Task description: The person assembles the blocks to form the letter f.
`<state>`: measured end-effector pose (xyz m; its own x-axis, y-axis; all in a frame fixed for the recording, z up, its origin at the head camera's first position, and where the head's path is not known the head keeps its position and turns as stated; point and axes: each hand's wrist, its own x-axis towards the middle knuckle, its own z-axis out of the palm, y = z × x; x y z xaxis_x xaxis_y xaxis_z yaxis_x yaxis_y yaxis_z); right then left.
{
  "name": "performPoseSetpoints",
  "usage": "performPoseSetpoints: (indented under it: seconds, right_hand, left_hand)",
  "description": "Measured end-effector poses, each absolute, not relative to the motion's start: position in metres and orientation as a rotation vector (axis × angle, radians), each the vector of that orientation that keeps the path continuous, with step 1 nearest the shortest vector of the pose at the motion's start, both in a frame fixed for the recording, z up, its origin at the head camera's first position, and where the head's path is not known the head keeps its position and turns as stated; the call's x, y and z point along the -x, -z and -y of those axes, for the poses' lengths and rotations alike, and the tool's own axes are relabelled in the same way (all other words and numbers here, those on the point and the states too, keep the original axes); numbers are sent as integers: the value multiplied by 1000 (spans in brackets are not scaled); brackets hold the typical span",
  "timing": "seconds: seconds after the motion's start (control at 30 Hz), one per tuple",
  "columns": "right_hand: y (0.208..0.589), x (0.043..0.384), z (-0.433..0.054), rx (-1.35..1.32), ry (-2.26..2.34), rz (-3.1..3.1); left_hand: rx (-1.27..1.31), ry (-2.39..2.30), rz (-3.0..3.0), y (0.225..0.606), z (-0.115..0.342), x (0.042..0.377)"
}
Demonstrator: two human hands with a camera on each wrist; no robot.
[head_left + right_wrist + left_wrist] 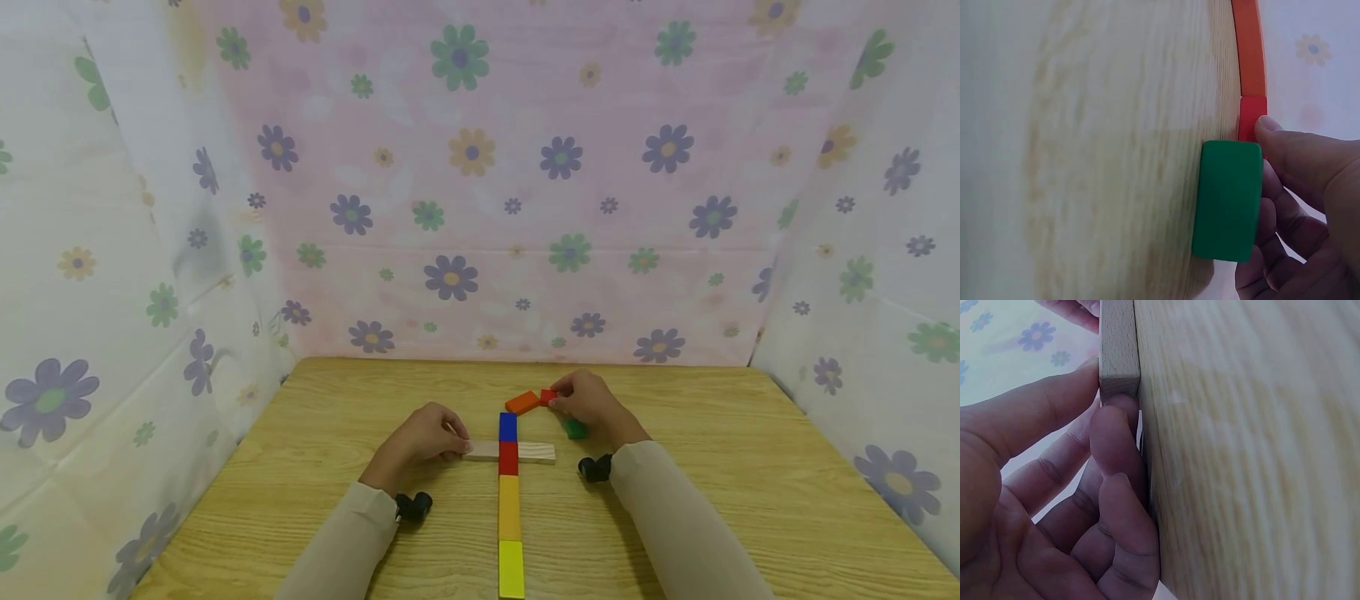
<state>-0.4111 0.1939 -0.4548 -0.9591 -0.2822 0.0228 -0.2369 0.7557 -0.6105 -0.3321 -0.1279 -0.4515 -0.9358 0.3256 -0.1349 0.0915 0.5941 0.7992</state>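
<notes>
My left hand (pixel 426 435) pinches the left end of a plain wooden plank (pixel 536 453) lying crosswise. In the left wrist view, the thumb is along one face of the plank (pixel 1119 347) and fingertips are at its end. My right hand (pixel 594 407) holds a small red block (pixel 547 397) between thumb and fingers. That red block (pixel 1252 115) meets the end of an orange block (pixel 1252 53) in the right wrist view. A green block (pixel 576 429) is just below the right hand, on the near side of the red block.
A line of blocks runs toward me: blue (pixel 508 427), red (pixel 508 460), orange-yellow (pixel 509 507) and yellow (pixel 512 568). It crosses the plank's middle in the head view. A flowered curtain (pixel 517 233) surrounds the wooden table (pixel 337 400) on three sides.
</notes>
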Motion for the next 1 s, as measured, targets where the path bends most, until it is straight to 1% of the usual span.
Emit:
performPoseSetpoints:
  seconds: [0.6,1.0]
  right_hand:
    - [454,411,-194,339,1004,-2843]
    - [452,407,-204,397,966,-2886]
  left_hand:
    - [-339,-1258,-2552,448,127,329]
    - [-342,-1245,-2560,450,128,331]
